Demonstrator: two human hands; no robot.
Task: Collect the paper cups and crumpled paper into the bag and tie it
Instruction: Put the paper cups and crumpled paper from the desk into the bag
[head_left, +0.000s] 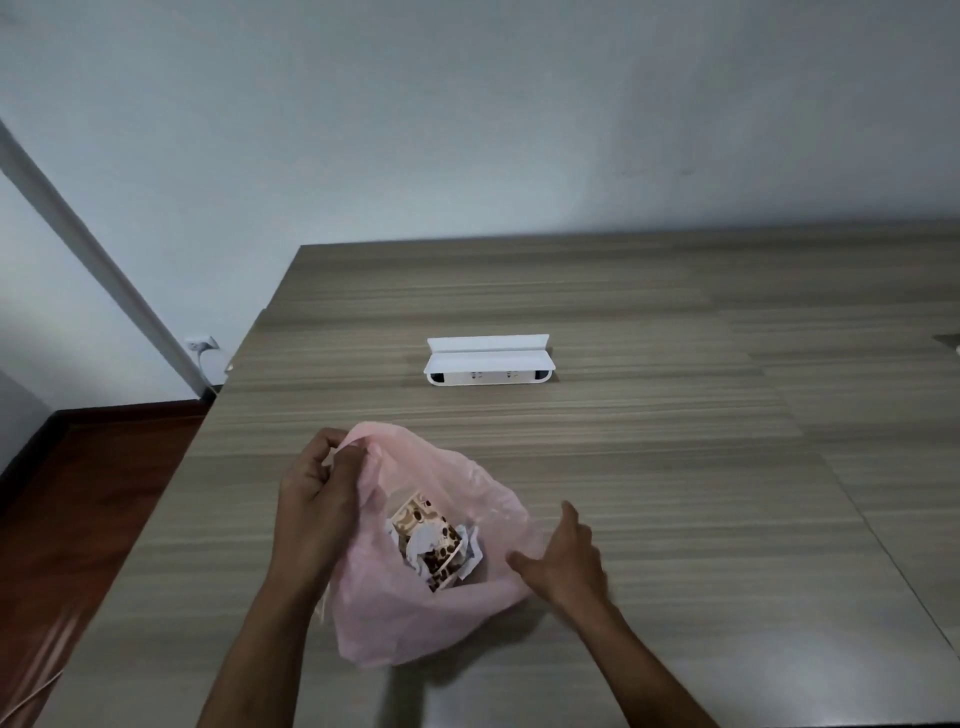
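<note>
A thin pink plastic bag (410, 618) stands open on the wooden table (675, 441), near its front left. Inside it I see brown patterned paper cups (428, 535) mixed with white crumpled paper (470, 558). My left hand (322, 493) is shut on the bag's left rim at the top and holds it up. My right hand (563, 558) is at the bag's right edge, fingers spread and touching the plastic without a clear grip.
A white power-socket box (488, 361) with its lid raised sits in the table further back. The table's left edge drops to a dark red floor (78, 493). A wall outlet (201, 344) with a cable is at the left.
</note>
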